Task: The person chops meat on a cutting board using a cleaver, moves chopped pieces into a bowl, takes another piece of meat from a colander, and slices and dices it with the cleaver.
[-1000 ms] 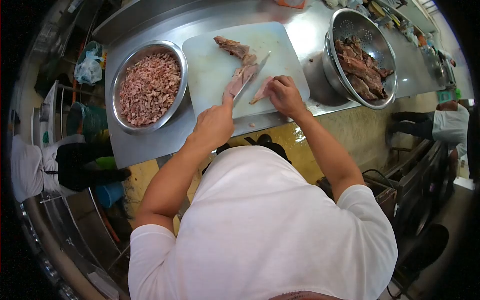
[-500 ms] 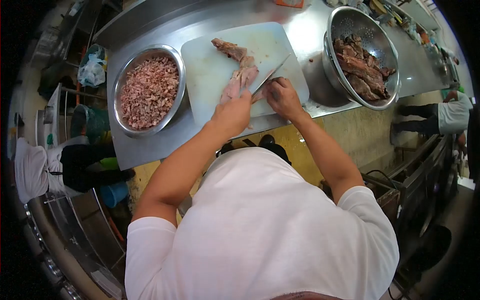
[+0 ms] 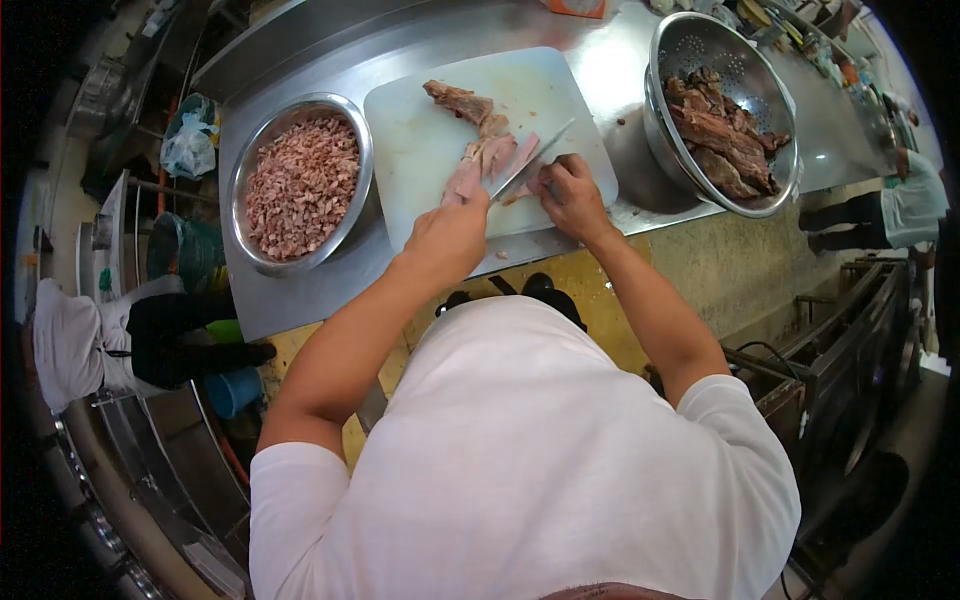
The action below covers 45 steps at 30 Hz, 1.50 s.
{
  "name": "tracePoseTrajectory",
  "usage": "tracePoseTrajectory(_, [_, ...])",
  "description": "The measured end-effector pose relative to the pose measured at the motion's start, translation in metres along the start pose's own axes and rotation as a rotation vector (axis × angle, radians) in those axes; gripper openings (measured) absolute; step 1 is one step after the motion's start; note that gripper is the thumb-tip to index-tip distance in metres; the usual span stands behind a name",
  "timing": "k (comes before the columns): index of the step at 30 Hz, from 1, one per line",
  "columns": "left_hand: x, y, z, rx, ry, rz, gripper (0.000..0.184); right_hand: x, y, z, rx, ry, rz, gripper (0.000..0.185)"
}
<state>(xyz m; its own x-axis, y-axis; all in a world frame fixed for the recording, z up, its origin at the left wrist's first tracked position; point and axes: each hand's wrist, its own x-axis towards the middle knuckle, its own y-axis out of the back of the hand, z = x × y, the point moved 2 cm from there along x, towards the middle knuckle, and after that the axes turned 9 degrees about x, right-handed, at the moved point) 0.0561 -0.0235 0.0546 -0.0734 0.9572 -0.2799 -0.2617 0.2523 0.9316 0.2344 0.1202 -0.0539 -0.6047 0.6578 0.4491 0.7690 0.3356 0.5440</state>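
My left hand (image 3: pixel 445 238) is closed around the handle of a knife (image 3: pixel 536 158), whose blade points up and to the right over the white cutting board (image 3: pixel 410 130). My right hand (image 3: pixel 577 203) pinches a small piece of meat (image 3: pixel 537 187) close to the blade's right side. Along the left side of the blade lies a thin pink strip of meat (image 3: pixel 523 153). A longer piece of cooked meat (image 3: pixel 476 160), browned at its far end, rests on the board beyond my left hand. The knife's handle is hidden in my fist.
Left of the board stands a steel bowl (image 3: pixel 367 150) of chopped meat. A steel colander (image 3: pixel 690 45) holding browned meat pieces is at the right. Both are on a steel table (image 3: pixel 640 150). One person (image 3: pixel 75 340) stands at far left, another (image 3: pixel 910 205) at far right.
The knife and my left hand have shifted slightly left and down. A pink strip now shows on the blade's left side. The person at far right has moved a little.
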Motion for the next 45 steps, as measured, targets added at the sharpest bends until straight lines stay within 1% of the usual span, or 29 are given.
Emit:
tracePoseTrajectory(1, [-0.008, 0.006, 0.002, 0.001, -0.003, -0.001, 0.027, -0.002, 0.001, -0.002, -0.002, -0.002, 0.002, 0.02])
tracePoseTrajectory(3, [-0.02, 0.014, 0.003, 0.006, 0.01, -0.152, 0.038, -0.003, 0.004, -0.001, -0.006, -0.035, 0.007, 0.021])
tracePoseTrajectory(7, [-0.004, -0.023, 0.002, -0.007, 0.006, -0.174, 0.039, -0.008, 0.003, 0.003, 0.096, -0.038, 0.021, 0.021])
tracePoseTrajectory(9, [0.018, -0.024, 0.011, -0.024, -0.013, -0.037, 0.039, -0.008, 0.004, 0.007, 0.075, -0.035, -0.011, 0.021])
tracePoseTrajectory(10, [0.022, -0.024, 0.008, -0.03, -0.008, -0.028, 0.039, -0.007, 0.006, 0.009, 0.072, -0.025, -0.017, 0.021])
tracePoseTrajectory(11, [0.025, -0.022, 0.004, 0.005, -0.068, 0.062, 0.037, -0.006, 0.007, 0.011, 0.079, -0.041, -0.024, 0.02])
tracePoseTrajectory(13, [0.017, -0.008, 0.008, 0.045, -0.148, 0.138, 0.035, -0.01, 0.009, 0.012, 0.082, -0.076, -0.014, 0.019])
tracePoseTrajectory(15, [-0.004, 0.006, 0.011, -0.077, -0.037, -0.105, 0.031, -0.009, 0.009, 0.012, 0.115, -0.059, 0.031, 0.016])
tracePoseTrajectory(16, [0.001, 0.002, 0.013, -0.074, -0.038, -0.107, 0.031, -0.008, 0.01, 0.013, 0.117, -0.062, 0.035, 0.016])
tracePoseTrajectory(18, [0.013, -0.017, 0.011, -0.107, 0.032, -0.18, 0.028, -0.009, 0.008, 0.009, 0.126, -0.101, 0.039, 0.012])
tracePoseTrajectory(19, [0.03, -0.03, 0.002, -0.106, 0.03, -0.166, 0.028, -0.004, 0.009, 0.012, 0.121, -0.087, 0.041, 0.012])
tracePoseTrajectory(21, [0.049, -0.051, -0.009, 0.032, -0.26, 0.463, 0.024, -0.006, 0.01, 0.017, 0.082, -0.069, -0.017, 0.013])
tracePoseTrajectory(22, [0.04, -0.032, -0.008, 0.032, -0.246, 0.481, 0.024, -0.001, 0.013, 0.017, 0.082, -0.049, -0.027, 0.013])
tracePoseTrajectory(24, [0.017, 0.003, -0.018, -0.269, -0.098, 0.222, 0.023, 0.006, 0.013, 0.017, 0.155, -0.175, -0.11, 0.017])
tracePoseTrajectory(25, [0.01, 0.008, -0.029, -0.261, -0.09, 0.229, 0.023, 0.013, 0.009, 0.015, 0.163, -0.165, -0.11, 0.017])
tracePoseTrajectory(27, [-0.006, 0.012, -0.058, -0.468, 0.158, 0.123, 0.022, 0.029, 0.002, 0.005, 0.079, -0.015, -0.074, 0.023])
tracePoseTrajectory(28, [-0.012, 0.012, -0.064, -0.469, 0.165, 0.138, 0.022, 0.038, -0.006, -0.002, 0.031, 0.008, -0.116, 0.031])
tracePoseTrajectory(29, [-0.016, 0.012, -0.071, -0.547, 0.233, 0.148, 0.019, 0.048, -0.015, -0.006, 0.032, 0.022, -0.12, 0.031])
tracePoseTrajectory(31, [-0.022, 0.012, -0.081, -0.705, 0.362, 0.163, 0.018, 0.068, -0.033, -0.009, -0.093, 0.222, -0.209, 0.039])
tracePoseTrajectory(33, [-0.033, 0.013, -0.084, -0.769, 0.374, 0.164, 0.017, 0.078, -0.036, -0.008, -0.145, 0.221, -0.336, 0.042])
tracePoseTrajectory(35, [-0.044, 0.014, -0.084, -0.773, 0.402, 0.145, 0.017, 0.083, -0.032, -0.011, -0.26, 0.2, -0.52, 0.038])
tracePoseTrajectory(36, [-0.049, 0.015, -0.083, -0.78, 0.42, 0.154, 0.017, 0.083, -0.031, -0.009, -0.252, 0.215, -0.534, 0.038])
tracePoseTrajectory(38, [-0.056, 0.018, -0.076, -0.726, 0.357, 0.163, 0.018, 0.083, -0.028, -0.002, -0.199, 0.248, -0.543, 0.032])
tracePoseTrajectory(39, [-0.056, 0.012, -0.077, -0.726, 0.383, 0.169, 0.018, 0.082, -0.025, -0.001, -0.173, 0.208, -0.518, 0.03])
tracePoseTrajectory(41, [-0.046, -0.009, -0.078, -0.653, 0.227, 0.147, 0.019, 0.081, -0.006, -0.016, -0.137, 0.079, -0.474, 0.027])
tracePoseTrajectory(42, [-0.043, -0.019, -0.076, -0.651, 0.241, 0.156, 0.019, 0.081, 0.006, -0.024, -0.127, -0.012, -0.456, 0.027])
tracePoseTrajectory(43, [-0.038, -0.028, -0.071, -0.537, 0.199, 0.19, 0.02, 0.08, 0.017, -0.018, -0.026, 0.025, -0.346, 0.03])
tracePoseTrajectory(44, [-0.034, -0.031, -0.065, -0.424, 0.155, 0.22, 0.02, 0.082, 0.03, -0.015, -0.026, 0.041, -0.239, 0.033])
tracePoseTrajectory(45, [-0.032, -0.029, -0.058, -0.425, 0.16, 0.218, 0.02, 0.084, 0.045, -0.028, 0.005, -0.044, -0.165, 0.032])
